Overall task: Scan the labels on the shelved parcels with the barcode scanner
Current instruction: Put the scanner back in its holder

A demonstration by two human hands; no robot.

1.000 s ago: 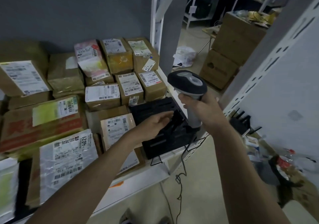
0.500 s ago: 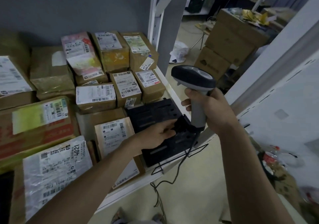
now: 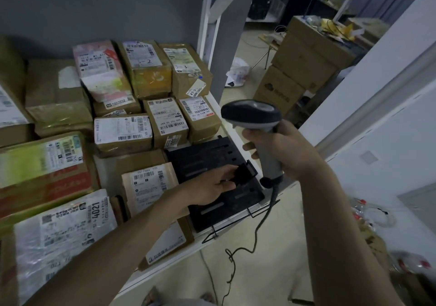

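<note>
Two hands are working at the shelf's right end, and no label is being scanned yet. The right hand (image 3: 286, 151) is curling its fingers round the grey handle of the scanner (image 3: 253, 119), holding it upright in the air just off the shelf edge (image 3: 232, 138), its dark head pointing left toward the parcels. The left hand (image 3: 210, 186) is pinching a small black clip-like part (image 3: 245, 175) on the black box (image 3: 212, 180) sitting at the shelf's front right corner; what that part does is hard to tell. The cord (image 3: 264, 221) is dropping from the handle's base and looping loosely below the shelf.

Judging by this, the step in hand is getting the scanner ready, perhaps freeing it from its holder. The next move is calling for the left hand letting go and the right hand tipping the head down at a label, most likely the nearest ones: the parcel (image 3: 200, 117) just behind the black box or the labelled parcel (image 3: 151, 185) beside the left hand.

Parcels are filling the shelf closely, touching side by side, most with labels facing up, so little shifting looks needed. Open room is lying to the right over the floor (image 3: 259, 258). The white upright (image 3: 207, 22) is standing behind the far parcels, and the hanging cord could be snagging on the wire bracket (image 3: 236, 225) at the shelf's front edge
</note>
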